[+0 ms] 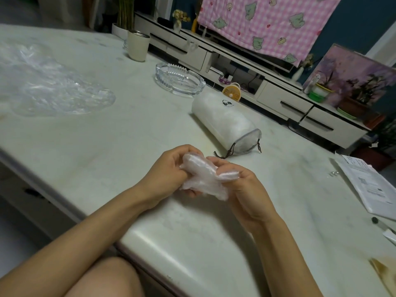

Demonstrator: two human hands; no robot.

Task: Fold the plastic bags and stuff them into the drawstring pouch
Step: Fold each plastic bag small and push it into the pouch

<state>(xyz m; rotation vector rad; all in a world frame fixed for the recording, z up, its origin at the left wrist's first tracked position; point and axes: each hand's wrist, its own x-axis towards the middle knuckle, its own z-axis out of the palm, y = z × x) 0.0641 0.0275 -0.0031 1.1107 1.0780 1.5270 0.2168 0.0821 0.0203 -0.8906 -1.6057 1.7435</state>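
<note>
A small folded wad of clear plastic bag (203, 175) sits between both hands, just above the pale table (107, 146). My left hand (169, 172) grips its left side with curled fingers. My right hand (242, 189) pinches its right edge between thumb and fingers. The white drawstring pouch (225, 123) lies on its side beyond the hands, bulging, its mouth with brown cords facing me. A heap of loose clear plastic bags (49, 82) lies spread at the far left of the table.
A glass ashtray (180, 79) and a cream cup (138, 46) stand at the back. Papers (370, 185) and a pen (383, 226) lie at the right edge. My bare knee (102, 279) shows below the table's near corner.
</note>
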